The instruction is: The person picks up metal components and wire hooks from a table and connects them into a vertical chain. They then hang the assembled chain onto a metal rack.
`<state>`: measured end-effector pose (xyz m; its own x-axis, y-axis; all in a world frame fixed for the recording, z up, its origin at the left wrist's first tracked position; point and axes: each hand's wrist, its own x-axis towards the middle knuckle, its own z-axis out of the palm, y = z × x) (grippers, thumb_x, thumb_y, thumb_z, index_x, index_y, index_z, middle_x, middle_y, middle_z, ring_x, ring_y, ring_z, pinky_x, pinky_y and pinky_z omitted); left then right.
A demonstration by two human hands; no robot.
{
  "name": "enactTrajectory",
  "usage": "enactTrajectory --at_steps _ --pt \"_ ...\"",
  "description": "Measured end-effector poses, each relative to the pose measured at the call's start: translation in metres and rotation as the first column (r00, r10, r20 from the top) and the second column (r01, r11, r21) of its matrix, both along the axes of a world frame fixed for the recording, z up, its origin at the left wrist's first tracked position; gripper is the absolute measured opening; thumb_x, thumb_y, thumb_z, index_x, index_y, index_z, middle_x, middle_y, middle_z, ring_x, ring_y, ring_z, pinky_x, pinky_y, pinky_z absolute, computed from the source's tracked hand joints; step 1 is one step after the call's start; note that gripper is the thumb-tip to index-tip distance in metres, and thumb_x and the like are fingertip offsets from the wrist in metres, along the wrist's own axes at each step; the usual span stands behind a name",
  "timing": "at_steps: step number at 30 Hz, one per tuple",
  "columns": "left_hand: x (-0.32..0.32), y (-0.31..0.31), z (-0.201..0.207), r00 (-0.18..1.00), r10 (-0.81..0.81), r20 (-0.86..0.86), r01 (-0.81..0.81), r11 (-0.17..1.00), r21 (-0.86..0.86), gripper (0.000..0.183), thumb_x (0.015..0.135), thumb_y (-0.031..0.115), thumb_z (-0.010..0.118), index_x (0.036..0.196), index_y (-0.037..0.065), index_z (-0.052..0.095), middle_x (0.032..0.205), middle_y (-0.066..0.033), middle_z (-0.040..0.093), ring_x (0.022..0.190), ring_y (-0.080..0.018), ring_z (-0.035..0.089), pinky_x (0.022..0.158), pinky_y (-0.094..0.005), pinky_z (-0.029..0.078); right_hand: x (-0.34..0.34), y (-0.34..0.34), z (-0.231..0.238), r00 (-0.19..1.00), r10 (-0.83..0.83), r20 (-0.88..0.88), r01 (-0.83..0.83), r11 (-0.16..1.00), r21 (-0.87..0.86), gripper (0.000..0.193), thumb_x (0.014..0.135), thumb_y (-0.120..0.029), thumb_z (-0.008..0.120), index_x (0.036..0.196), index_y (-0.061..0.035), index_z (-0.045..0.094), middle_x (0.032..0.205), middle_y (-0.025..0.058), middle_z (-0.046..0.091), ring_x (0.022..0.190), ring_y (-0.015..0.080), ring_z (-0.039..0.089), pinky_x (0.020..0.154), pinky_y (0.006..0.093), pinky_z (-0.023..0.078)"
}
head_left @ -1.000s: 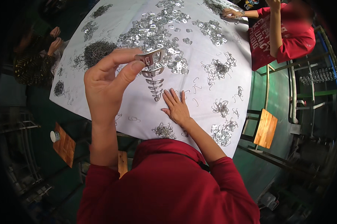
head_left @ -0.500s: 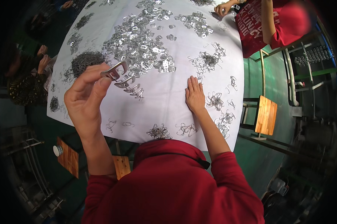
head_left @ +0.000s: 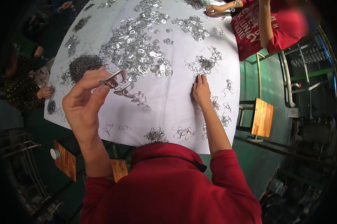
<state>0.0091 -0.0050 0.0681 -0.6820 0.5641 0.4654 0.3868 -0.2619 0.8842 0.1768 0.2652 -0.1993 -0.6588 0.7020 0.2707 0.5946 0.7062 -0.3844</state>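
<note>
My left hand, raised above the near left of the table, pinches a metal buckle between thumb and fingers. From this buckle a row of linked metal buckles hangs down and to the right. My right hand rests on the white tabletop with its fingers bent and drawn together. Its fingertips are just below a small heap of bent wire hooks. Whatever is under those fingertips, if anything, is hidden; a dark patch shows beside them. A large heap of flat silver buckles lies beyond both hands.
A dense wire heap lies behind my left hand. More wire hooks lie along the near edge. A person in red works at the far right; another person sits at the left. A wooden stool stands at the right.
My right hand, flat with fingers stretched before, has bent its fingers and turned at the wrist. My left hand still holds the buckle row. The co-worker's hand at far right has shifted left.
</note>
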Motion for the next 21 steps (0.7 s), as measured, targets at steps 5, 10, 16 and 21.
enactTrajectory --at_steps 5,10,16,21 --pt "-0.005 -0.002 -0.005 0.999 0.004 -0.034 -0.004 1.0 -0.003 0.012 0.076 0.001 0.064 0.086 -0.003 0.063 0.088 -0.0126 0.064 0.092 -0.0228 0.057 0.097 -0.0477 0.034 -0.009 -0.027 0.0 0.973 0.188 0.132 -0.173 0.978 -0.113 0.045 0.087 -0.019 0.049 0.126 0.0001 0.042 0.136 0.0206 0.035 0.126 0.0344 0.034 0.102 0.0474 0.029" --pt "-0.008 -0.006 -0.011 0.999 0.014 -0.034 -0.014 1.0 0.021 0.011 0.076 0.002 0.064 0.086 -0.003 0.063 0.088 -0.0135 0.064 0.09 -0.0229 0.057 0.096 -0.0489 0.035 0.05 -0.061 0.006 0.936 0.191 0.297 -0.19 0.981 -0.031 0.05 0.087 -0.023 0.051 0.13 -0.0001 0.039 0.139 0.0187 0.032 0.128 0.0314 0.032 0.104 0.0527 0.021" --pt "-0.014 -0.004 -0.014 0.998 0.011 -0.067 -0.01 1.0 0.009 0.013 0.076 0.001 0.063 0.087 -0.004 0.063 0.088 -0.0139 0.064 0.09 -0.0229 0.057 0.096 -0.0492 0.035 0.076 -0.059 0.015 0.908 0.188 0.375 -0.197 0.98 -0.016 0.052 0.086 -0.023 0.052 0.129 0.0014 0.039 0.139 0.0161 0.034 0.129 0.0276 0.033 0.106 0.05 0.02" --pt "-0.013 -0.001 -0.011 0.998 0.018 -0.062 -0.018 1.0 0.004 0.013 0.077 0.002 0.063 0.088 -0.004 0.063 0.089 -0.014 0.064 0.09 -0.0233 0.057 0.097 -0.0498 0.035 0.037 -0.033 0.025 0.932 0.315 0.178 -0.314 0.949 -0.036 0.04 0.088 -0.016 0.049 0.126 -0.0069 0.046 0.134 0.0124 0.042 0.123 0.0285 0.04 0.101 0.047 0.031"
